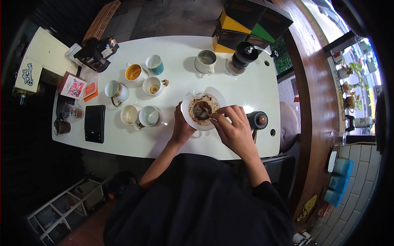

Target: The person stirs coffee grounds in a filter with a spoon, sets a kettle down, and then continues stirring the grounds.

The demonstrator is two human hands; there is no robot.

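A white coffee dripper lined with a paper filter (220, 99) is in front of me, with wet dark coffee grounds (198, 110) at its bottom and up its sides. My left hand (182, 126) is closed around the dripper's left side. Over its right rim, my right hand (233, 125) is pinched on what looks like a small spoon (208, 113), whose end reaches into the grounds; most of its handle is hidden by my fingers. Below the dripper, a clear glass vessel (202, 133) shows only in part. A dark kettle with a wooden lid knob (258, 119) stands just right of my right hand.
Several cups stand left on the white table (176, 49), including a teal cup (154, 64) and an orange-lined cup (134, 72). A grey mug (205, 61) and a hand grinder (241, 59) are at the back. A black scale (95, 124) lies far left. Boxes (242, 24) sit behind.
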